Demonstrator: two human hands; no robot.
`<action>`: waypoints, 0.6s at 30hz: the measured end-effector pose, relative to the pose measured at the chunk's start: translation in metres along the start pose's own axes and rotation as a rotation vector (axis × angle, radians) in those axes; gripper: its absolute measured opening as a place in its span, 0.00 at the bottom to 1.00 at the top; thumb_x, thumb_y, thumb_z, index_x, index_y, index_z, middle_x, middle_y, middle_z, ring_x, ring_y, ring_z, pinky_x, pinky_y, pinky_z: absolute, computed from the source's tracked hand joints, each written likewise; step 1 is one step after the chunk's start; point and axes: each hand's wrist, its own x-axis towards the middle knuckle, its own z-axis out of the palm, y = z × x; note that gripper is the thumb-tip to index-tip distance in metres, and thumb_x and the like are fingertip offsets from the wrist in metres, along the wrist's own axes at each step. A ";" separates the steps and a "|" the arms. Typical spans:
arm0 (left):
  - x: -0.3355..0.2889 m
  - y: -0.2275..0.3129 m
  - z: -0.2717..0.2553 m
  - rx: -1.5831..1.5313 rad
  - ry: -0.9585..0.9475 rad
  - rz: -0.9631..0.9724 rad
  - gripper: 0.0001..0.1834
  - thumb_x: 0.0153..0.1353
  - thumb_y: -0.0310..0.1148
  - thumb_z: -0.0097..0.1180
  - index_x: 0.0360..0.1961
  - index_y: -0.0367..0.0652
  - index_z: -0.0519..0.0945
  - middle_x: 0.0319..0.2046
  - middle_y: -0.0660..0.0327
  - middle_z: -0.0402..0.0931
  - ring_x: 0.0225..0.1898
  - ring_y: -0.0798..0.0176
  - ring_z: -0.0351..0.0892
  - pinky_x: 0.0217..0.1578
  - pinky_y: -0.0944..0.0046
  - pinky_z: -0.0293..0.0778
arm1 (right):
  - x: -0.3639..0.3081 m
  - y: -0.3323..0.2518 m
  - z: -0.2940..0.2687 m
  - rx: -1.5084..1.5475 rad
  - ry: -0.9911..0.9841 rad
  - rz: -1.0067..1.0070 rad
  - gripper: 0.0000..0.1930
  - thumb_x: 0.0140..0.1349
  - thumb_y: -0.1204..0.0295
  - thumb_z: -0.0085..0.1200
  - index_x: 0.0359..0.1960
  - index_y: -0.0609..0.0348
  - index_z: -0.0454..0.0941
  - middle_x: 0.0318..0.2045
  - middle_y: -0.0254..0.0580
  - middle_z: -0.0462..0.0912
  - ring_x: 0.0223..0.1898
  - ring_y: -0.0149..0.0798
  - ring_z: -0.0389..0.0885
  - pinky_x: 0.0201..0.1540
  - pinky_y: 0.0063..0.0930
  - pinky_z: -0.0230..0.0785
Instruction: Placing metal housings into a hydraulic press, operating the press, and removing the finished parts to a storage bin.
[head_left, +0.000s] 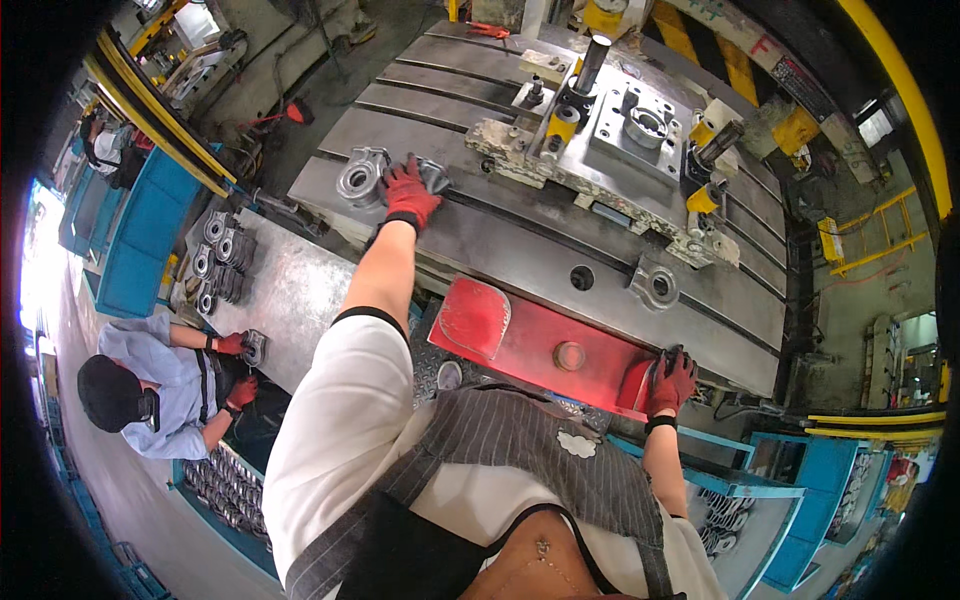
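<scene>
My left hand (406,192), in a red glove with dark fingertips, lies at the left end of the slotted steel press bed (510,235). Its fingers are stretched out beside a grey metal part with a round ring (359,180). Another grey metal piece (433,176) touches the hand's right side, partly covered by it. On the right end of a red control panel (540,335) rests my right hand (672,382), gloved alike, fingers extended beside a raised red guard (635,386). A third ringed metal part (657,285) sits on the bed's near right.
A die block (640,130) with posts and yellow collars stands on the bed. At left, a co-worker (165,385) in red gloves handles a metal part by a steel table (300,275) with stacked parts (222,255). Blue bins (225,490) of parts stand nearby.
</scene>
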 end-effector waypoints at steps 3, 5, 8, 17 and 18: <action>-0.007 -0.010 -0.023 -0.015 0.002 0.101 0.59 0.38 0.53 0.64 0.66 0.50 0.41 0.62 0.48 0.49 0.64 0.44 0.44 0.61 0.46 0.44 | 0.000 0.007 0.005 0.016 0.004 -0.020 0.29 0.55 0.49 0.46 0.56 0.46 0.66 0.55 0.52 0.66 0.58 0.55 0.59 0.59 0.46 0.53; -0.017 -0.011 -0.026 0.013 -0.011 0.146 0.55 0.40 0.55 0.61 0.65 0.46 0.45 0.62 0.46 0.49 0.64 0.43 0.44 0.62 0.48 0.45 | 0.000 0.011 0.006 0.032 -0.026 -0.035 0.30 0.55 0.48 0.47 0.57 0.46 0.65 0.55 0.52 0.66 0.59 0.55 0.59 0.59 0.46 0.52; -0.057 0.011 -0.031 -0.080 -0.058 0.248 0.52 0.42 0.58 0.58 0.64 0.45 0.49 0.62 0.44 0.49 0.64 0.41 0.45 0.62 0.49 0.45 | 0.014 0.021 0.001 0.075 -0.139 -0.073 0.33 0.54 0.49 0.50 0.60 0.47 0.60 0.56 0.54 0.64 0.59 0.55 0.58 0.60 0.46 0.50; -0.188 0.078 -0.018 -0.301 -0.071 0.716 0.44 0.45 0.53 0.57 0.60 0.43 0.57 0.58 0.47 0.57 0.61 0.44 0.51 0.62 0.47 0.43 | 0.152 -0.076 -0.015 0.127 -0.297 -0.563 0.49 0.37 0.56 0.65 0.63 0.45 0.52 0.61 0.52 0.55 0.62 0.56 0.54 0.61 0.48 0.51; -0.190 0.075 -0.019 -0.315 -0.075 0.711 0.43 0.45 0.52 0.57 0.60 0.43 0.58 0.58 0.47 0.57 0.61 0.44 0.51 0.62 0.48 0.43 | 0.159 -0.087 -0.010 -0.015 -0.363 -0.582 0.51 0.34 0.56 0.67 0.64 0.44 0.50 0.62 0.51 0.53 0.62 0.56 0.53 0.61 0.49 0.51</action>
